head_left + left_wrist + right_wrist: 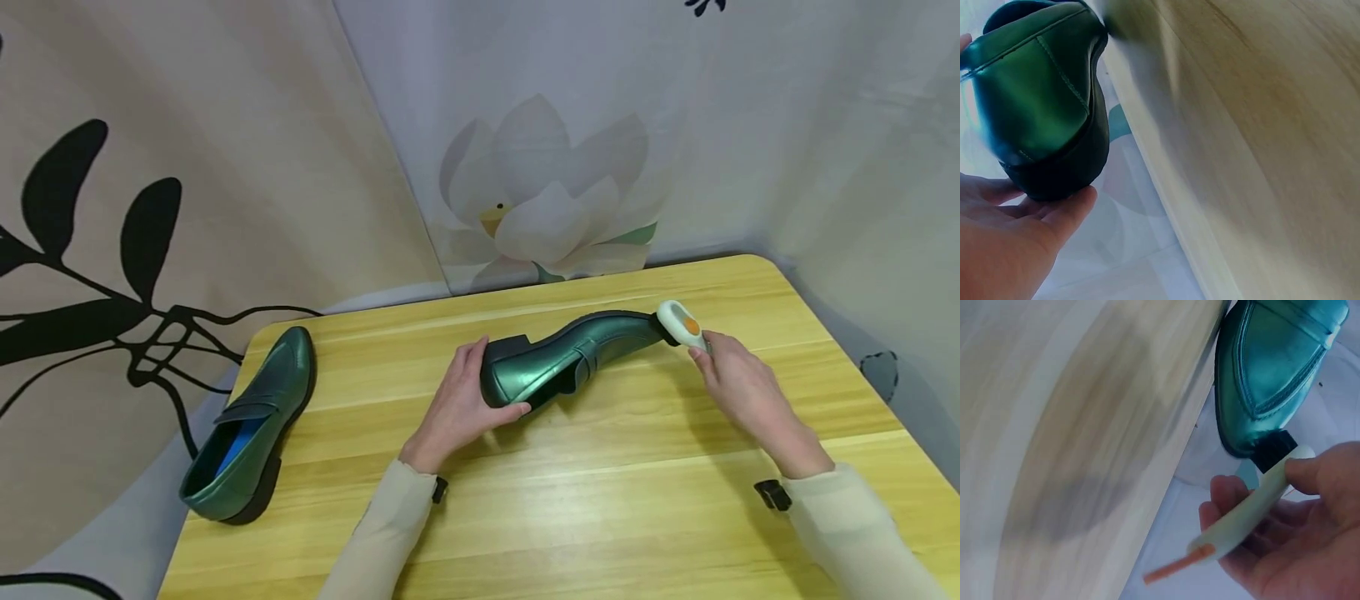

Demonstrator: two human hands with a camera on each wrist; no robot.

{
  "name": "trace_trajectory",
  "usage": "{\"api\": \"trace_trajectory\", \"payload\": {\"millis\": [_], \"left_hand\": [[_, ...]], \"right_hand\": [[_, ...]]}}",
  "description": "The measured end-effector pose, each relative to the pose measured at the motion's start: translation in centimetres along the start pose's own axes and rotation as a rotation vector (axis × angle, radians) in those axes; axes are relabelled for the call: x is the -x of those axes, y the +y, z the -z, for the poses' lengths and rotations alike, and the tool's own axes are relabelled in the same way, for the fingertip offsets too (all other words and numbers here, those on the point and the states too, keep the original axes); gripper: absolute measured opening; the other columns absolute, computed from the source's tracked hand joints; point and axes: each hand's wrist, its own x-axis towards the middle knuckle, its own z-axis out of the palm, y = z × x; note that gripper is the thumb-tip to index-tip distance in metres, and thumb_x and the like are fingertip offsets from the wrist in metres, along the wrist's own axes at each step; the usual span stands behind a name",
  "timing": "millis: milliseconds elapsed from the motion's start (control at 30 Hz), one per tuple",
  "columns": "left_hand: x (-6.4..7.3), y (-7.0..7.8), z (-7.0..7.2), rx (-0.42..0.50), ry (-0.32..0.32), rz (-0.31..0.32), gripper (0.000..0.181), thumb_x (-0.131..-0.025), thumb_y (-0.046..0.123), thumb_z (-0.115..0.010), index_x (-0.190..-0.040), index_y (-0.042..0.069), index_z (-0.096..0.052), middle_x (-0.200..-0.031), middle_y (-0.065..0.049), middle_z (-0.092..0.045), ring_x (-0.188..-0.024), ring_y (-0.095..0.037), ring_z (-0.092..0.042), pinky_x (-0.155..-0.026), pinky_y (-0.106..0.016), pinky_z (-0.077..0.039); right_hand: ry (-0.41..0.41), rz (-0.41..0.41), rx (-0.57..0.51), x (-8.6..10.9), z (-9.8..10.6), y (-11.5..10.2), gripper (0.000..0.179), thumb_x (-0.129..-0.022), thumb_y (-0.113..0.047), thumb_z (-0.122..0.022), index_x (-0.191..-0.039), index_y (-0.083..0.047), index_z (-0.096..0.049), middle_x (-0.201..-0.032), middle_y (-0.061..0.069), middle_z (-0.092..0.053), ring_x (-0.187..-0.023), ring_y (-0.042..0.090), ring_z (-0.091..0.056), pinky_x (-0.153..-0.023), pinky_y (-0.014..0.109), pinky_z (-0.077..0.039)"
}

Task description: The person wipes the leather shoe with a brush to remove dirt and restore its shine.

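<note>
Green loafer [536, 373] in left fingers [513, 413]; right fingers [1307, 475] hold brush [678, 322] touching it; second loafer [258, 417] apart on table [600, 508].

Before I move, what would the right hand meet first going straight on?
Likely the toe of the held green leather loafer: the white-handled, black-bristled brush in the right hand appears against it; depth unclear.

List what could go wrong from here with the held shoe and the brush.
The left hand grips the held shoe by its heel, so pushing the brush against its toe might twist it loose. The other shoe stands near the left edge of the table, so a stray bump might knock it off.
</note>
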Motion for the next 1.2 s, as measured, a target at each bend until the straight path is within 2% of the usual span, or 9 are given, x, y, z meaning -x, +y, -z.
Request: {"api": "trace_trajectory", "payload": {"millis": [67,233,300,467,633,800,933,1067,1200], "left_hand": [[0.0,0.0,0.0,0.003,-0.005,0.002,0.117,-0.074,0.06,-0.086,-0.162,0.007,-0.03,-0.149,-0.013,-0.043,-0.124,-0.03,-0.052,-0.1,-0.047,-0.05],[0.1,0.0,0.0,0.013,-0.01,-0.001,0.117,-0.074,0.059,-0.086,-0.162,0.007,-0.03,-0.15,-0.013,-0.042,-0.124,-0.03,-0.052,-0.101,-0.047,-0.05],[0.1,0.0,0.0,0.012,-0.005,-0.002,0.117,-0.074,0.059,-0.086,-0.162,0.007,-0.03,-0.151,-0.014,-0.042,-0.125,-0.03,-0.052,-0.101,-0.048,-0.049],[0.0,0.1,0.0,0.006,0.001,-0.014,0.117,-0.073,0.058,-0.088,-0.162,0.007,-0.031,-0.152,-0.014,-0.041,-0.126,-0.031,-0.051,-0.102,-0.048,-0.049],[0.0,0.4,0.0,-0.004,0.007,-0.037,0.117,-0.072,0.055,-0.09,-0.161,0.006,-0.031,-0.152,-0.015,-0.041,-0.127,-0.032,-0.05,-0.101,-0.048,-0.049],[0.0,0.5,0.0,-0.012,0.01,-0.048,0.117,-0.072,0.054,-0.089,-0.161,0.005,-0.032,-0.152,-0.015,-0.041,-0.127,-0.032,-0.05,-0.101,-0.049,-0.05],[0.0,0.5,0.0,-0.03,0.007,-0.059,0.117,-0.073,0.056,-0.089,-0.161,0.006,-0.031,-0.152,-0.015,-0.041,-0.127,-0.031,-0.049,-0.101,-0.048,-0.05],[0.1,0.5,0.0,-0.04,0.007,-0.063,0.117,-0.072,0.055,-0.089,-0.162,0.007,-0.031,-0.151,-0.015,-0.041,-0.128,-0.031,-0.049,-0.101,-0.048,-0.05],[0.1,0.8,0.0,-0.037,0.012,-0.067,0.117,-0.072,0.054,-0.09,-0.161,0.006,-0.031,-0.152,-0.015,-0.041,-0.128,-0.031,-0.049,-0.101,-0.048,-0.05]], "right_hand": [[-0.008,0.007,-0.004,-0.1,0.0,-0.1,0.044,-0.112,-0.02,-0.045,-0.131,0.019,-0.05,-0.098,0.025,-0.059,-0.078,0.033,-0.054,-0.064,0.049,-0.047],[-0.07,-0.058,-0.005,-0.2,0.0,0.2,0.041,-0.114,-0.022,-0.039,-0.124,0.016,-0.051,-0.088,0.018,-0.054,-0.072,0.029,-0.051,-0.058,0.042,-0.043],[-0.082,-0.063,-0.006,-0.3,0.1,0.4,0.042,-0.114,-0.023,-0.039,-0.126,0.016,-0.05,-0.091,0.02,-0.054,-0.074,0.031,-0.05,-0.059,0.043,-0.043],[0.013,0.051,0.043,-0.5,0.2,-0.5,0.044,-0.112,-0.018,-0.045,-0.139,0.017,-0.047,-0.106,0.031,-0.056,-0.084,0.037,-0.053,-0.067,0.051,-0.046],[0.133,0.177,0.143,-0.8,0.3,-2.7,0.037,-0.106,-0.007,-0.056,-0.137,0.013,-0.053,-0.107,0.033,-0.059,-0.089,0.047,-0.057,-0.073,0.058,-0.046],[0.141,0.223,0.173,-1.2,0.1,-4.1,0.04,-0.105,-0.009,-0.06,-0.142,0.007,-0.052,-0.112,0.031,-0.061,-0.094,0.05,-0.058,-0.072,0.061,-0.046],[0.153,0.252,0.173,-1.3,0.1,-4.2,0.041,-0.104,-0.009,-0.062,-0.141,0.005,-0.053,-0.11,0.03,-0.062,-0.092,0.049,-0.058,-0.07,0.06,-0.047],[0.164,0.241,0.182,-1.3,0.3,-4.0,0.04,-0.103,-0.008,-0.062,-0.141,0.005,-0.054,-0.109,0.031,-0.061,-0.091,0.05,-0.058,-0.07,0.061,-0.046],[0.138,0.226,0.174,-1.5,0.1,-4.6,0.042,-0.106,-0.011,-0.059,-0.144,0.004,-0.052,-0.112,0.03,-0.06,-0.097,0.05,-0.057,-0.074,0.062,-0.045]]}}
